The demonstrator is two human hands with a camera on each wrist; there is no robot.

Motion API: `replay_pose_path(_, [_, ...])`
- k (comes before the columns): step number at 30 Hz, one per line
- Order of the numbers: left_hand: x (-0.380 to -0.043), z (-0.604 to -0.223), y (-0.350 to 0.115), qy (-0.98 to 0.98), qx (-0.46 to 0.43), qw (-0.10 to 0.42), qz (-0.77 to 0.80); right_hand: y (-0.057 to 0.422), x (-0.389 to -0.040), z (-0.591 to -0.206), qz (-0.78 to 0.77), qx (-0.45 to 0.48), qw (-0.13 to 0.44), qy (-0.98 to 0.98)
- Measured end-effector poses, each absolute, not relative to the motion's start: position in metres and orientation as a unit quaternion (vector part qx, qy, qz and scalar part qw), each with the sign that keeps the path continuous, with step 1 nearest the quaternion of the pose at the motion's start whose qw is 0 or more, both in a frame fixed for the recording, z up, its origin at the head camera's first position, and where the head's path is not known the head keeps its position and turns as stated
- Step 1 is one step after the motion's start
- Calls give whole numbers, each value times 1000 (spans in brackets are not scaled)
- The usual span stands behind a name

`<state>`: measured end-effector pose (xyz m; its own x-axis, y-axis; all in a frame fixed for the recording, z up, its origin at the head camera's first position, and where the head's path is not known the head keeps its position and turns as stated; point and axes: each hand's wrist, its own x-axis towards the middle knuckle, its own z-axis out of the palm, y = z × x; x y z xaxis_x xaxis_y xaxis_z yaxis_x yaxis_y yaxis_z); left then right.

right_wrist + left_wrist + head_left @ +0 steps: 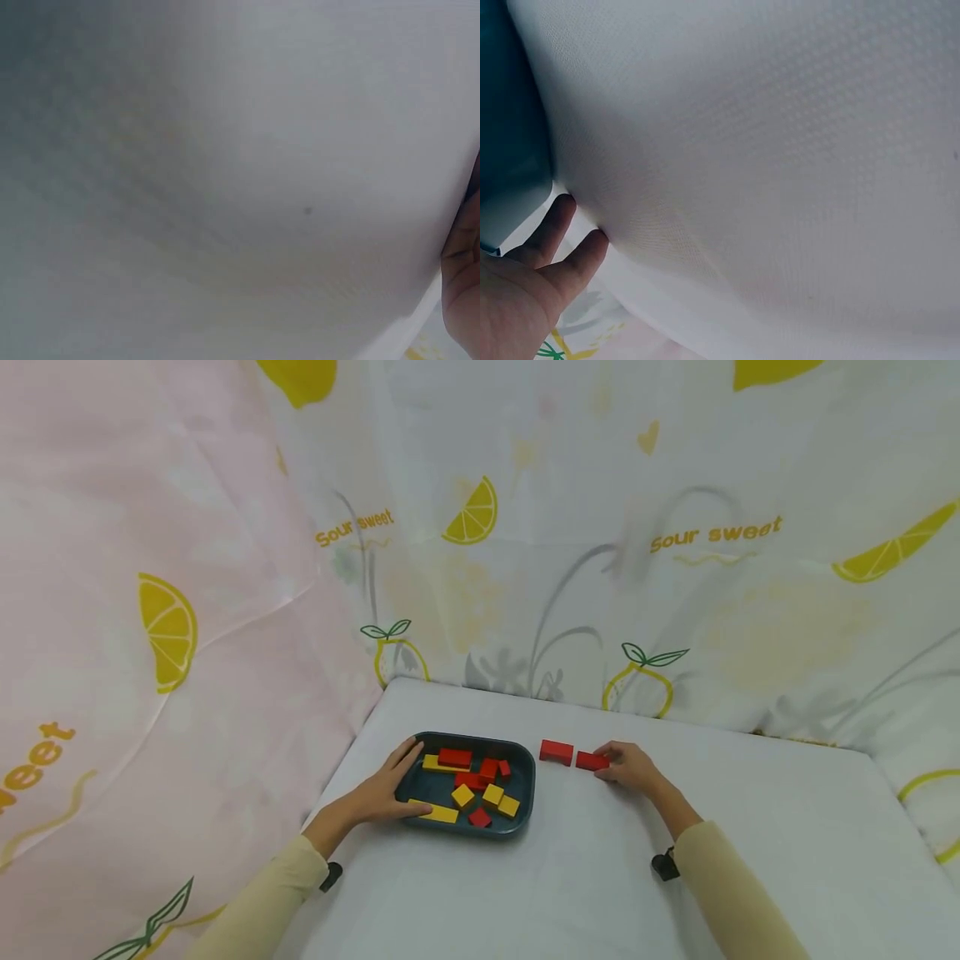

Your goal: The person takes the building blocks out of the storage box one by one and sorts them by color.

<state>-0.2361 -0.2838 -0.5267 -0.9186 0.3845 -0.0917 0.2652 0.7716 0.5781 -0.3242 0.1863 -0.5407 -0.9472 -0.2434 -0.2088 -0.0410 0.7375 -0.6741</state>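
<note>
On the white table, a dark blue tray point(522, 818) holds several red and yellow blocks. My left hand point(382, 789) rests spread along its left end, thumb over the near rim by a long yellow block point(442, 813). In the left wrist view, two fairly straight left-hand fingers point(581, 262) touch the cloth beside the tray's wall point(514, 127). Right of the tray, my right hand point(630, 768) pinches a red block point(591, 761) lying on the table. Another red block point(557, 752) sits just left of it. The right wrist view catches only that hand's edge.
A patterned lemon-print curtain point(525, 568) rises behind the table and another pinkish sheet point(187, 652) hangs at the left. White cloth point(570, 885) covers the tabletop in front of the tray and between my forearms.
</note>
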Motion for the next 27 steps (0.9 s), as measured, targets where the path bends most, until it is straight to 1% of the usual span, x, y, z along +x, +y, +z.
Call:
replay_pose_path(4, [-236,-529,-284,936,172,102,289,186,-324,-541,-350,-71,141,923])
replay_pose_path(8, [-230,-534,-285,934,170,93,302,183,-318,-545,-351,-74,119,926])
replay_pose_path(11, [-221,-539,-286,933,161,108,304,180,-308,-555,-352,-82,122,924])
replay_pose_path(14, [-213,-544,-287,934,152,127,297,177,-301,-564,-356,-81,139,920])
replay_pose_path(17, [-217,-543,-285,935,157,115,297,177,-303,-563,-360,-80,125,921])
replay_pose_path(22, [-231,-534,-282,936,162,86,300,182,-318,-553,-348,-100,90,928])
replay_pose_path(27, [-232,-531,-283,936,160,95,298,181,-321,-550,-351,-93,102,926])
